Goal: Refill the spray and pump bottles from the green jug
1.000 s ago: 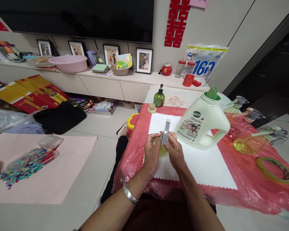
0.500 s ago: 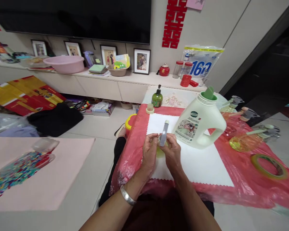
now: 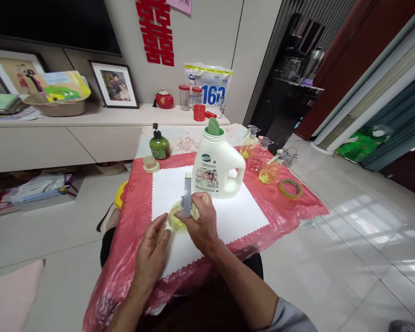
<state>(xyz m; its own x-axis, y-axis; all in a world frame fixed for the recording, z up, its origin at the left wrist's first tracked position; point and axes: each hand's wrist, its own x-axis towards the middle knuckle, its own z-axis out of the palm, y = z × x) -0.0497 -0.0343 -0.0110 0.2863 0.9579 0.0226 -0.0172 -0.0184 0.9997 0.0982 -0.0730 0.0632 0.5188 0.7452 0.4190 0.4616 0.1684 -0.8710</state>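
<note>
A clear pump bottle (image 3: 175,222) with yellow liquid and a grey pump head stands on a white sheet (image 3: 228,221) in front of me. My right hand (image 3: 202,223) grips it around the neck, just under the pump head. To its left is my left hand (image 3: 154,251), fingers apart and holding nothing, its fingertips close to the bottle's side. Right behind the bottle stands a large pale green detergent jug (image 3: 210,161) with a green spout in its uncapped mouth. A cream cap (image 3: 151,164) lies at the sheet's back left corner.
Several filled pump bottles (image 3: 257,160) and a roll of tape (image 3: 290,188) sit on the right of the red plastic cover (image 3: 124,240). A green pump bottle (image 3: 159,146) stands at the back left. Behind runs a low cabinet (image 3: 100,136) with jars and frames.
My view has swung to the right. My left hand has let go of the pump bottle and moved off to its left with spread fingers. My right hand still holds the bottle.
</note>
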